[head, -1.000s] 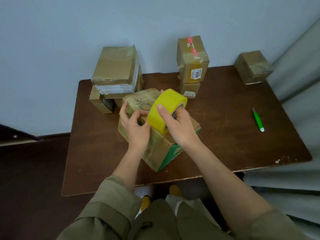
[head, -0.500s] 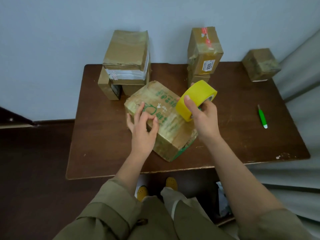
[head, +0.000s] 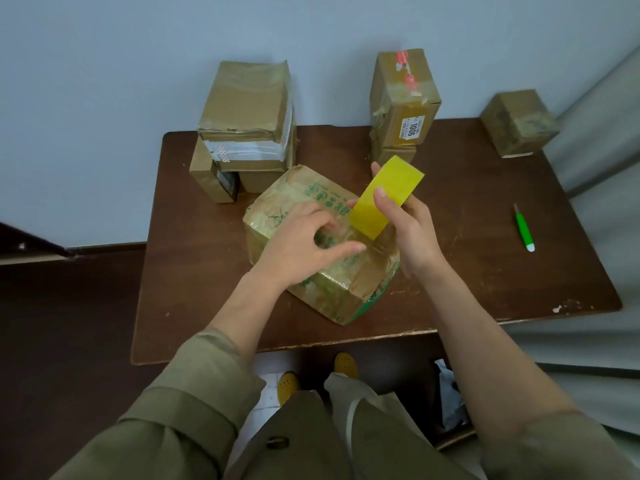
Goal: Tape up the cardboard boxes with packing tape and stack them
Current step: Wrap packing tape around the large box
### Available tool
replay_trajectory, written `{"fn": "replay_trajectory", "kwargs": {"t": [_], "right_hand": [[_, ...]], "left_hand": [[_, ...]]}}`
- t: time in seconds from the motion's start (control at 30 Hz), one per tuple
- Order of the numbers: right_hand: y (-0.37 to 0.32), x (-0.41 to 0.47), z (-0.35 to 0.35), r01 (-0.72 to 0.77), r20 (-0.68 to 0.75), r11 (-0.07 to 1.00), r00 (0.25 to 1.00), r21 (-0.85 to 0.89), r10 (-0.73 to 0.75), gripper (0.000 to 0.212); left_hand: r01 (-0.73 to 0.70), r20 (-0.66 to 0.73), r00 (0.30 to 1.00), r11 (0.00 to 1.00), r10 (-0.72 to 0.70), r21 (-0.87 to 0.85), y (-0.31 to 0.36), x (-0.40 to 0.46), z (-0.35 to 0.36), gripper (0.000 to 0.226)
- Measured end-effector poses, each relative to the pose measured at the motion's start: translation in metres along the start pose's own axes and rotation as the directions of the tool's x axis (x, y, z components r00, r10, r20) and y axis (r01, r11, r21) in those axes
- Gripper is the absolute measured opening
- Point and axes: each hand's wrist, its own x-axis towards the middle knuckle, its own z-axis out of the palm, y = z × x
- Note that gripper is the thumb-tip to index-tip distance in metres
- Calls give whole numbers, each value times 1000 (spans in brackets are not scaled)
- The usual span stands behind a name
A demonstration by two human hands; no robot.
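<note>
The taping step is in hand. The green-printed box (head: 311, 244) lies skewed near the middle of the tabletop (head: 485, 271), and everything else is placed from it. Over its top the right hand (head: 410, 230) has its fingers clamped on the yellow tape roll (head: 384, 199), thumb across the outer face. The left hand (head: 304, 244) rests on the box top just left of the roll, fingers loosely curled, seemingly picking at a clear strip — whether it pinches the tape end I cannot tell.

Next, I judge, the strip must be drawn across the seam and pressed flat.

Behind the box to the left stands a stack (head: 247, 123), behind to the right another (head: 403, 98); a single box (head: 519, 123) sits at the far right corner. All are closed — contents hidden. A green pen-like tool (head: 523, 228) lies well to the right.
</note>
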Motion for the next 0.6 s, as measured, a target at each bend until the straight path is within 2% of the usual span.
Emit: {"fn": "replay_trajectory", "kwargs": {"t": [0.03, 0.1, 0.2, 0.27, 0.37, 0.43, 0.6], "right_hand": [[-3, 1, -1, -9, 19, 1000, 1000, 13, 9, 29], [-9, 6, -3, -17, 40, 999, 999, 35, 15, 30], [-21, 18, -7, -43, 31, 993, 999, 107, 40, 25], [-25, 27, -10, -57, 7, 997, 998, 50, 57, 26], [-22, 37, -17, -49, -51, 996, 998, -70, 46, 40], [-18, 39, -22, -38, -80, 992, 996, -123, 28, 38], [-17, 44, -26, -47, -112, 988, 993, -145, 31, 38]], "left_hand": [[17, 53, 998, 1000, -16, -20, 0, 5, 1, 73], [47, 65, 997, 999, -47, -2, 3, 15, 3, 83], [132, 68, 989, 990, -129, -47, 14, 32, 5, 81], [183, 110, 979, 976, -171, -117, 20, 39, 11, 76], [304, 16, 951, 923, -309, -238, 28, 42, 25, 62], [348, -58, 922, 887, -382, -304, 32, 42, 33, 60], [255, -108, 955, 949, -277, -185, 35, 50, 37, 42]]}}
